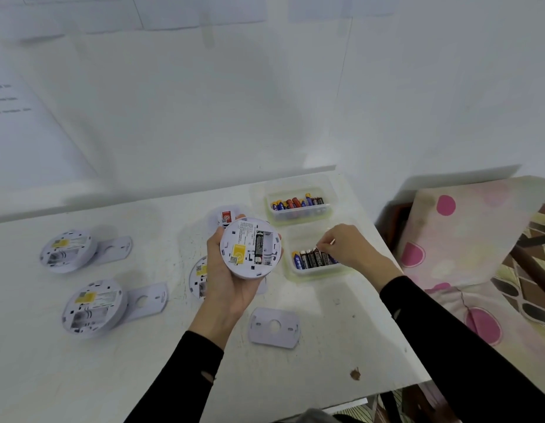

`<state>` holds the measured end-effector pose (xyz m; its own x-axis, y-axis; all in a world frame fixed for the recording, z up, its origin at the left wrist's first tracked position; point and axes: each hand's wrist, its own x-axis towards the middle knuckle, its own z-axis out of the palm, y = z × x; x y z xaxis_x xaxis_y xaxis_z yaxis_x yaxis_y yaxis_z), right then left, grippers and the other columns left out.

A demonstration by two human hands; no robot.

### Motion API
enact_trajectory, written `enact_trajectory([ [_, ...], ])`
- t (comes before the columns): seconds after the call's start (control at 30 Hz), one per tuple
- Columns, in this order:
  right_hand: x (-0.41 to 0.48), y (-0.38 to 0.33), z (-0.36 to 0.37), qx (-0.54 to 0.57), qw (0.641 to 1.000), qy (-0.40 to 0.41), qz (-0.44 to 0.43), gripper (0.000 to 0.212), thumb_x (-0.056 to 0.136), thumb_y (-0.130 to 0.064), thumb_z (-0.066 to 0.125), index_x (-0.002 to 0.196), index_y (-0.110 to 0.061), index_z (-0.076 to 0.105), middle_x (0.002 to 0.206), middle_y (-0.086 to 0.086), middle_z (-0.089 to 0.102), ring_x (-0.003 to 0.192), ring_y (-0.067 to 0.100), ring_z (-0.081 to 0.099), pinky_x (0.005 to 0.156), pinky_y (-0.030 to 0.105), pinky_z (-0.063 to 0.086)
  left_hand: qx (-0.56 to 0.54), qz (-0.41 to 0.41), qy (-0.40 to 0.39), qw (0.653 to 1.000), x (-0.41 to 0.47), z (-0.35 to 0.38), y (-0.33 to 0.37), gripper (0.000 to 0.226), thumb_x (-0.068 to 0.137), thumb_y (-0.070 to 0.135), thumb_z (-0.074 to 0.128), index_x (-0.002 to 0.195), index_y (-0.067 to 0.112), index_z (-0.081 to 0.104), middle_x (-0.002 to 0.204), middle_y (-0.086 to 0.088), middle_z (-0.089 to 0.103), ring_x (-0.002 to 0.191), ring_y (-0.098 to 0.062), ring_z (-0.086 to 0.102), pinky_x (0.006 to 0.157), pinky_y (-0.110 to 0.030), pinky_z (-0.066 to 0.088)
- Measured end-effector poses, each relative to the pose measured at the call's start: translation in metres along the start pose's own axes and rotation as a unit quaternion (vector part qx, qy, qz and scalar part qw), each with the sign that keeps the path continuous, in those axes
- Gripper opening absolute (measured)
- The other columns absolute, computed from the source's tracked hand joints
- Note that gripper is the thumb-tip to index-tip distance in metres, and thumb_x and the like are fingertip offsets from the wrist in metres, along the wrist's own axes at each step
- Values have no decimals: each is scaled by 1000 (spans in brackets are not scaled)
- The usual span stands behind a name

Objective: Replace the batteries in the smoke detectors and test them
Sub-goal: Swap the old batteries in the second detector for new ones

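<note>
One smoke detector (250, 248) sits back-up in the left hand (227, 285), fingers curled round its rim, above the white table (295, 377). Its fitted battery (259, 248) runs lengthwise away from the person. The right hand (346, 247) pinches a spare battery (320, 256) by its tip in the near tray (314, 271). Open tabletop lies leftward. The table's edge and a flowered cushion (466, 239) are just right, a white wall (204, 117) behind.

A single wide-angle camera worn on the head looks forward and down from close above the white table (91, 380), facing the wall (222, 111) along its far edge, with the table's right edge and near right corner inside the frame.
</note>
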<state>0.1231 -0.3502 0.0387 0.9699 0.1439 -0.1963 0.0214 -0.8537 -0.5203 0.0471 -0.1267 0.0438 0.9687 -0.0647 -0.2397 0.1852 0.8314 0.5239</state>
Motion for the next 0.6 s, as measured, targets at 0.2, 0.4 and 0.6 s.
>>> enact_trajectory([
  [0.2,-25,-41,-14,152,971,145,-112,8,90,-15,63,88,-16,70,96,0,61,70,3,56,66,7,40,-1,-9,-4,1000,-3,6,-1,55,87,49,52,132,18,58,133,-18,60,113,-40,63,102,-58,46],
  [0.4,-64,-81,-3,71,943,63,-318,40,86,-13,65,124,-19,55,144,-6,47,131,7,42,105,18,34,26,-16,18,999,-6,15,-1,65,91,52,48,142,12,50,122,-16,63,106,-30,65,89,-45,54],
  [0.6,-68,-82,3,38,942,46,-330,41,84,-18,65,121,-20,49,152,-4,33,137,10,28,103,21,35,39,-19,20,999,-11,13,-2,64,97,49,43,147,10,45,115,-14,68,100,-25,69,82,-40,60],
])
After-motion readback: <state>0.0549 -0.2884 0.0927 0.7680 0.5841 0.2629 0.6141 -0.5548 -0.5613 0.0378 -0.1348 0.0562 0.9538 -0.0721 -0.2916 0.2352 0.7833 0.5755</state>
